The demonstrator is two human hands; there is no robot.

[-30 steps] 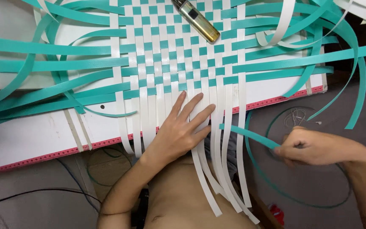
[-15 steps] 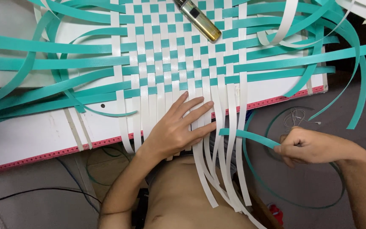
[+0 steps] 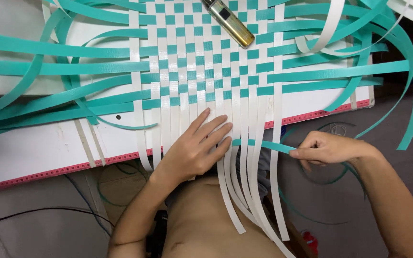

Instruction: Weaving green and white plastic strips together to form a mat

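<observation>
A woven mat [image 3: 206, 62] of white and teal plastic strips lies on a white board [image 3: 48, 143]. Loose white strips [image 3: 249, 191] hang off the board's near edge over my lap. My left hand [image 3: 197, 145] rests flat on these white strips just below the weave, fingers spread. My right hand [image 3: 328, 148] pinches a teal strip [image 3: 264, 144] off the board's edge; the strip's free end runs left across and between the hanging white strips, close to my left fingertips.
A brass-coloured cylindrical lighter [image 3: 229, 23] lies on the weave at the top. Long teal strips [image 3: 34, 48] fan out left and right of the mat. A red-and-white measuring band [image 3: 63, 169] lines the board's near edge. Black cables [image 3: 39, 210] run on the floor.
My right hand has moved left and up, carrying the teal strip's end in among the hanging white strips. My left hand stays pressed on the strips, shifted slightly.
</observation>
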